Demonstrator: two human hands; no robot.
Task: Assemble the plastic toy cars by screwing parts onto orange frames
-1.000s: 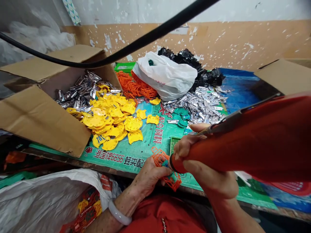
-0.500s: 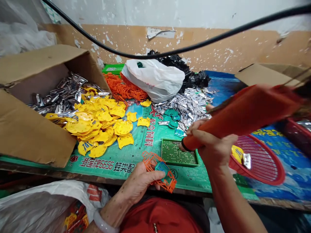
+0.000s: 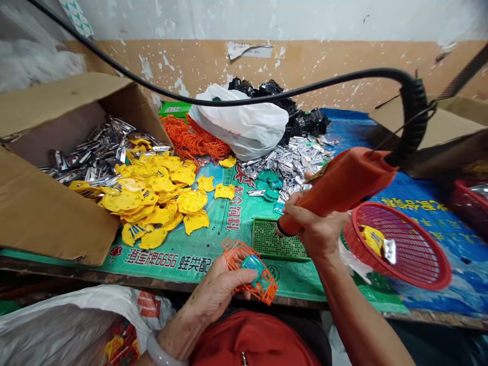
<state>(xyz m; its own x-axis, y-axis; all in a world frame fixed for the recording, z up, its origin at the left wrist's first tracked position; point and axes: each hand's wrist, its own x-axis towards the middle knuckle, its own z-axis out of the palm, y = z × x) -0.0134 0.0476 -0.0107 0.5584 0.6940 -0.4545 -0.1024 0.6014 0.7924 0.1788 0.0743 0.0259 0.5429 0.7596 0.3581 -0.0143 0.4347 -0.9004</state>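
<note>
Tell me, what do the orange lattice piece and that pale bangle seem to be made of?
The orange lattice piece looks like moulded plastic: thin, even bars with a slight sheen, in one bright colour. The pale bangle seems to be polished stone or glass, smooth and milky; its look can't settle which.

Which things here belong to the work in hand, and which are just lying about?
In hand: left hand holding orange lattice frame with teal piece; right hand gripping orange corded tool.
Lying about: yellow plastic pieces, silver foil pieces, cardboard box, white plastic bag, red round basket.
</note>
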